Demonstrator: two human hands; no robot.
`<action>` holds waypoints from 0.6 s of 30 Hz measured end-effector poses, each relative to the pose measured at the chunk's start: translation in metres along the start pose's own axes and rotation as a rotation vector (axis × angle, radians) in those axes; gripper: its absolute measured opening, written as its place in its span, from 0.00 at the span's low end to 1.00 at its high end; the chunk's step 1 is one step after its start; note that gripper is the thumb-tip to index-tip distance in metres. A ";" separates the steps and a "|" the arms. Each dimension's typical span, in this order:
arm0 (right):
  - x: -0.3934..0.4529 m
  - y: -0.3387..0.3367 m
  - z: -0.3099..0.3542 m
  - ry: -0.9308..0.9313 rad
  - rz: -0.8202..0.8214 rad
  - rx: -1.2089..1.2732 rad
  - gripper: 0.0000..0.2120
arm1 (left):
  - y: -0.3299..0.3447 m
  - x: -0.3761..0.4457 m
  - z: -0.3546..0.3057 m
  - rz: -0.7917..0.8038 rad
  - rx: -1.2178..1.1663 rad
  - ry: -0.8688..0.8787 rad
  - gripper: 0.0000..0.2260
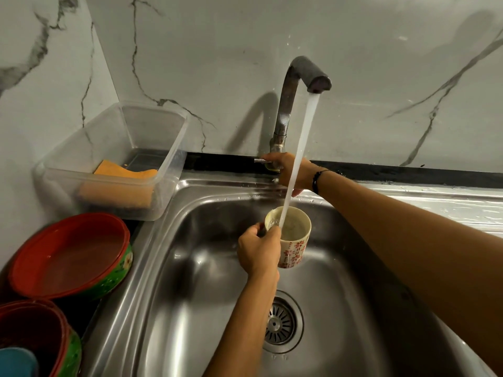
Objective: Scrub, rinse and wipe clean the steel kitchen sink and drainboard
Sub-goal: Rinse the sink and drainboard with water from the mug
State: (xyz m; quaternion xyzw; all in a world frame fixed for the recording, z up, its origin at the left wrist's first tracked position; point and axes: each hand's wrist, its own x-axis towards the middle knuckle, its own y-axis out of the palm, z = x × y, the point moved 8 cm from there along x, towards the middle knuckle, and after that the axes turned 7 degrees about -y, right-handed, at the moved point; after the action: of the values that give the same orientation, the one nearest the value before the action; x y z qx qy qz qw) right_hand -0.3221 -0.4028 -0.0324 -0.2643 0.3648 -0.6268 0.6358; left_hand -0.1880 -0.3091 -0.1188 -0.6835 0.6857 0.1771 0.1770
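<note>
While water is running from the tap, the steel sink (190,281) is filling the lower middle of the view, its round drain strainer (281,321) sitting near the centre of the basin floor. The ribbed drainboard (446,205) is stretching away to the right of the basin, wet and glinting.

Over the basin, the left hand (258,254) is holding a cream mug (292,238) with red flowers, fingers curled around its left side and rim. The mug is staying upright beneath the stream of water (299,159), which is falling straight into its open mouth.

Behind it, the right hand (290,172) is reaching to the base of the curved, dull metal tap (290,96), fingers closing around the handle there. A dark band is circling that wrist.

To the left of the sink, a clear plastic tub (114,159) is resting in the corner of the counter, with an orange sponge (119,186) lying inside it. In front of the tub, two green bowls with red insides are sitting beside the sink edge: a larger bowl (73,254) and a nearer bowl (38,338) at the bottom left corner. White marble-patterned wall tiles (381,63) with grey veins are rising behind everything.
</note>
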 end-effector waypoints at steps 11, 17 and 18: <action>0.005 -0.005 0.005 -0.055 -0.051 -0.140 0.32 | 0.002 -0.001 -0.001 -0.017 -0.009 -0.003 0.11; 0.002 -0.008 0.012 -0.086 -0.048 -0.284 0.29 | 0.003 -0.002 0.000 -0.017 -0.016 -0.005 0.10; 0.001 -0.008 0.014 -0.094 -0.049 -0.310 0.29 | 0.003 -0.001 0.001 -0.017 -0.018 -0.006 0.10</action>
State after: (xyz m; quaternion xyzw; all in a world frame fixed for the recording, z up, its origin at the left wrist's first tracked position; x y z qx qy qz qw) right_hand -0.3157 -0.4058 -0.0178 -0.3973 0.4204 -0.5653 0.5881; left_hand -0.1909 -0.3075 -0.1186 -0.6902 0.6778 0.1838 0.1744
